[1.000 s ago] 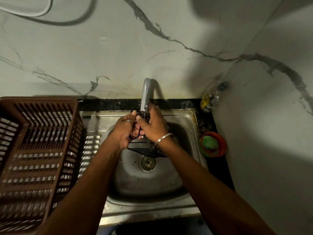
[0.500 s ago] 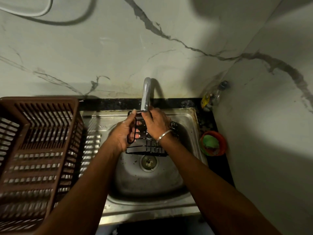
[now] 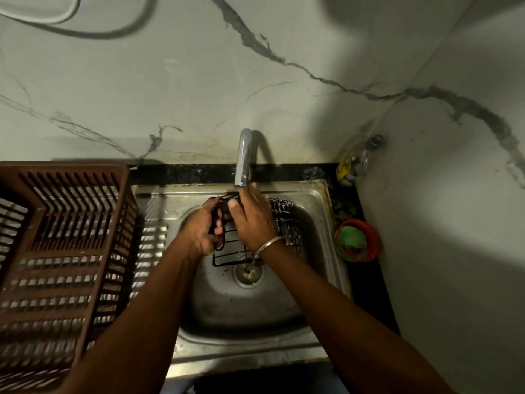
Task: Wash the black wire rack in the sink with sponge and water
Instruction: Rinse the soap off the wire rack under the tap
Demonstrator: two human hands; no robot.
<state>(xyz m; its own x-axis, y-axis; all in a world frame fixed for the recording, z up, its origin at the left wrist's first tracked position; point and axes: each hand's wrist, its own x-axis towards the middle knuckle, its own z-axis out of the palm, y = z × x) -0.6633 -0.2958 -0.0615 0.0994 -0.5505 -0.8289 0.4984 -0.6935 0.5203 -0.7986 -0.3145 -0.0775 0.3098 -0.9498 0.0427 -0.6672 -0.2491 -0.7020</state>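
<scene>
1. Currently the rack (image 3: 285,223) is in the sink (image 3: 321,200). It is held tilted directly below the tap (image 3: 243,157) and above the drain (image 3: 249,273), and appears lifted clear of the basin floor.
2. At the rack's left edge, the left hand (image 3: 203,231) has its fingers curled round the wire in a firm grip.
3. Over the rack's top lies the right hand (image 3: 252,220), thumb pressed on the wire. Its fingers run out of sight beneath the spout, so whether they curl round a wire cannot be told. Neither hand shows a scrubbing tool.
4. Running water cannot be made out in the dim light.
5. Handling, as judged: thin coated wire, light and stiff. Wet, it is likely slippery and may swing about a single grip point. The thicker outer frame is the place to hold, one hand to each side. The fine mesh on the right offers poor purchase and could snag fingertips.
6. Stage, as judged: rinsing or hand-rubbing under the spout. A green pad (image 3: 352,240), likely the scrubber for this job, sits untouched in an orange dish (image 3: 373,245) right of the sink.
7. Also present: brown basket (image 3: 65,237) left of the sink.
</scene>
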